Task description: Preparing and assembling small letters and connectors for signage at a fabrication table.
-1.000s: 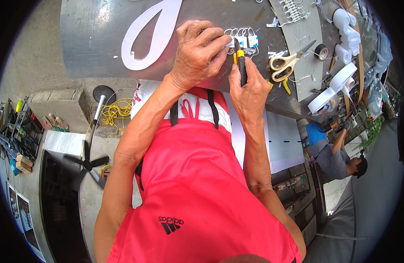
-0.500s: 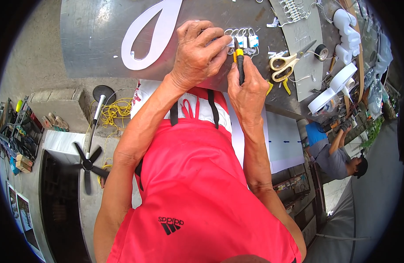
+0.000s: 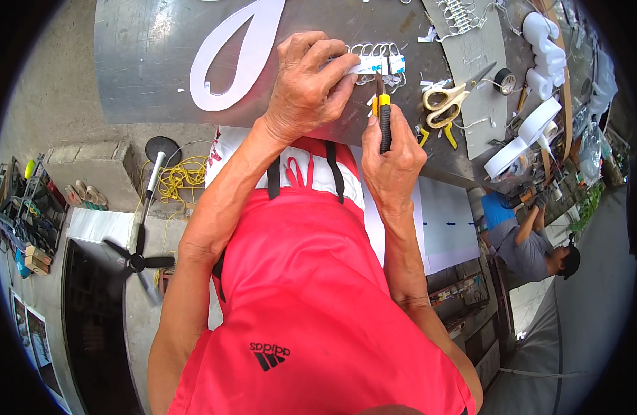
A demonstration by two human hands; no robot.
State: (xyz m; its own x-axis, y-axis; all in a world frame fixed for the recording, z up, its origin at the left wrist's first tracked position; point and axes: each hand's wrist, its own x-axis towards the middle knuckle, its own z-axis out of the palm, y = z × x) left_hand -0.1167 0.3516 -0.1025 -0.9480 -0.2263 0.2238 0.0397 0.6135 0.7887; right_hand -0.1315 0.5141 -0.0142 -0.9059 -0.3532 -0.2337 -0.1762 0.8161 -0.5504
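Note:
My left hand [image 3: 311, 86] is closed, its thumb and forefinger at the near end of a white strip with blue print [image 3: 365, 66], which looks like tape. That strip lies along a row of small white pieces with looped white wires [image 3: 396, 54] on the metal tabletop. In my right hand [image 3: 396, 166] is a yellow and black utility knife [image 3: 384, 123], gripped by its handle. The blade points away from me, its tip at the near edge of the strip. Whether the tip touches it, I cannot tell. My left fingers hide the strip's left end.
Right of the knife lie cream-handled scissors [image 3: 446, 104], a yellow-handled tool [image 3: 450, 136] and a black tape roll [image 3: 505, 81]. White rolls [image 3: 522, 149] stand farther right. A white teardrop cutout [image 3: 202, 76] lies left. Another person [image 3: 529, 242] is at the right; a fan [image 3: 137, 263] stands lower left.
The knife and my right hand have drawn back slightly toward me and to the right. More of the white strip shows between my left fingers and the blade.

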